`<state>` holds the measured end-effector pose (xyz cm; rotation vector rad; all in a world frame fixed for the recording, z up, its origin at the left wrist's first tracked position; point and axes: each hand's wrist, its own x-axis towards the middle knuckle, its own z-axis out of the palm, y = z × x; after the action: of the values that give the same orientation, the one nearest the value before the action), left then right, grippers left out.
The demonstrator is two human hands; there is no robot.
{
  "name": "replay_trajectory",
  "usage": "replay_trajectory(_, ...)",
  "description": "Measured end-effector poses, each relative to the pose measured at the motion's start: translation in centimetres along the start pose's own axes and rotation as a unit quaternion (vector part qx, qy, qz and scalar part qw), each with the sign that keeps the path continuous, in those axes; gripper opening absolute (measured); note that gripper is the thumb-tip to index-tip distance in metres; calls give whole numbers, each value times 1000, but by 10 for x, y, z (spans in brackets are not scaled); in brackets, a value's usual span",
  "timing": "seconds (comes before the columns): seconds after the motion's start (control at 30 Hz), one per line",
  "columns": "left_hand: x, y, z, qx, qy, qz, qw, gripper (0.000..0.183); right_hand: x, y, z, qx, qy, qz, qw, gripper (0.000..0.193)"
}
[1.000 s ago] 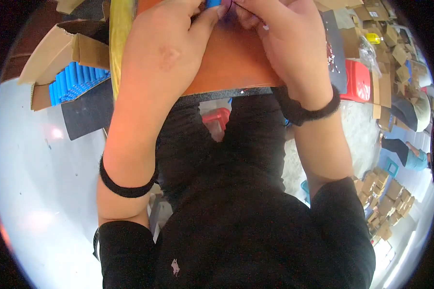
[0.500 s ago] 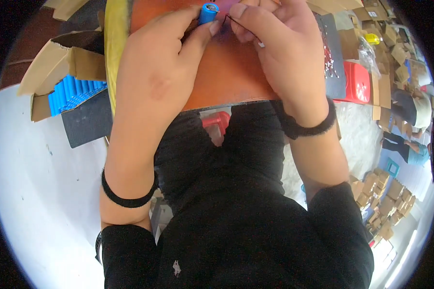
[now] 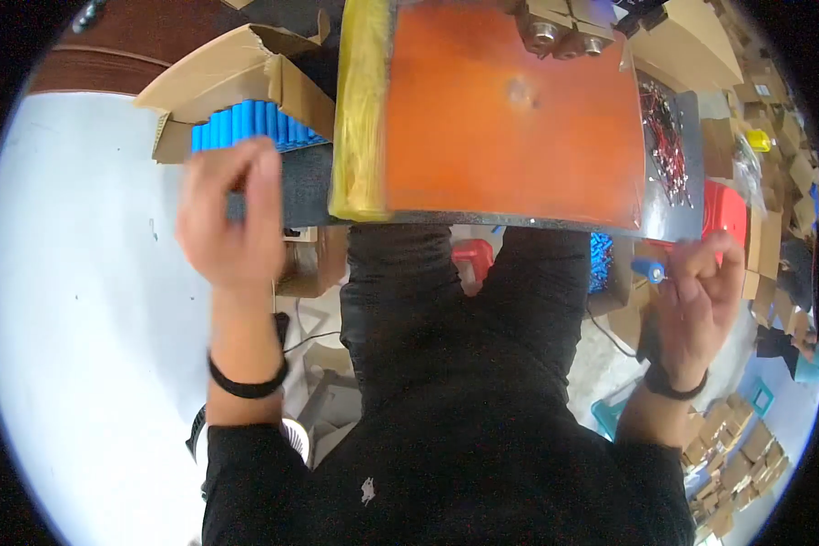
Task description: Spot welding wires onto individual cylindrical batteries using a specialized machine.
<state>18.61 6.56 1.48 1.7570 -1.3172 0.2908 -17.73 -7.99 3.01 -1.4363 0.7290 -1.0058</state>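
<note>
My left hand [image 3: 230,214] is raised at the left, blurred by motion, with thumb and index finger apart and nothing visible between them. Just beyond it stands an open cardboard box with rows of blue battery cells [image 3: 255,120]. Low at the right, off the table's near edge, my right hand [image 3: 699,296] has its fingers closed, with a blue battery cell [image 3: 648,269] at the fingertips. Whether they pinch the cell itself or a lead on it is too blurred to tell. Left of that hand, below the table, a carton holds many blue cells [image 3: 601,259].
An orange mat [image 3: 510,136] covers the table, with a yellow wrapped strip [image 3: 362,118] along its left side. Metal-ended equipment [image 3: 564,35] stands at the back. Red and black wire leads [image 3: 666,150] lie on the right, beside a red bin [image 3: 724,211]. Cartons and people are farther right.
Both hands have left the middle of the mat. My left hand let go of the cell and swung toward the cell box; the right hand moved down and right with a blue cell.
</note>
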Motion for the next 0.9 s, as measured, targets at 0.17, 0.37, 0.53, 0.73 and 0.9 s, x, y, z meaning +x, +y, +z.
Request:
replay_trajectory(0.17,30,-46,-13,371,-215,150,891,31,-54,46,-85,-179,54,142,972,36)
replay_trajectory(0.37,41,-90,-29,380,-315,145,858,27,-104,180,-169,-448,28,230,863,56)
replay_trajectory(0.53,44,-95,-38,349,-249,173,887,25,-77,126,-145,-569,97,3,816,45)
replay_trajectory(0.73,25,-31,-43,218,-176,92,956,21,19,89,-110,-529,137,-83,834,22)
replay_trajectory(0.9,29,62,27,131,-267,180,938,25,84,113,-112,-627,116,-97,764,31)
